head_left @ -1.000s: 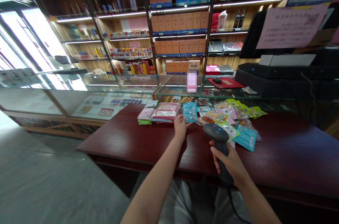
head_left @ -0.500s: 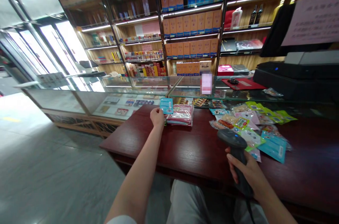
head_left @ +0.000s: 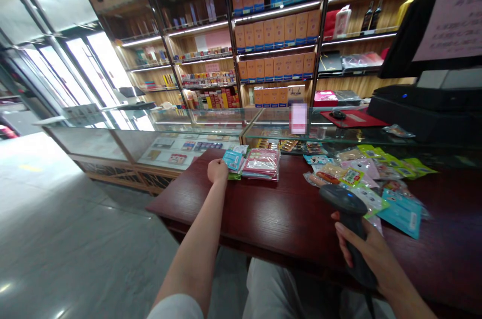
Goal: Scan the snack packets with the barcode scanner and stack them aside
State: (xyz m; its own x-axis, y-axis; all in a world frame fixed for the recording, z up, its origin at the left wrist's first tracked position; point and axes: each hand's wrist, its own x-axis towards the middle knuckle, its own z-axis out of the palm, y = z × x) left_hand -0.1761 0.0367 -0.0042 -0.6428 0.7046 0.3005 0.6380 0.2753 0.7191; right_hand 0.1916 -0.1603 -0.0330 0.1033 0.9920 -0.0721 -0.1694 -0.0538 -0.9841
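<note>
The left hand has carried a small blue packet leftward from beside the loose snack packets and lowered it over a low pile, where a moment ago it was held up higher. This suggests that one more item is being shifted from the heap to the stacked side, with the scanner kept ready meanwhile. The blue packet lies just to the right of the left hand, which is curled and appears to be gripping it by its near edge; the fingertips are hidden, so whether that grip is loosening cannot be told. A bit of green packaging shows under the packet, just to the right of the hand, and the pink packets sit stacked a little farther right, close against that pile. Well to the right of the left hand, the right hand is wrapped around the handle of a dark scanner, its head tipped up and forward, as it was in the earlier views. Beyond the right hand lies the loose heap, with another blue packet flat on the worktop just ahead and to that hand's right.
</note>
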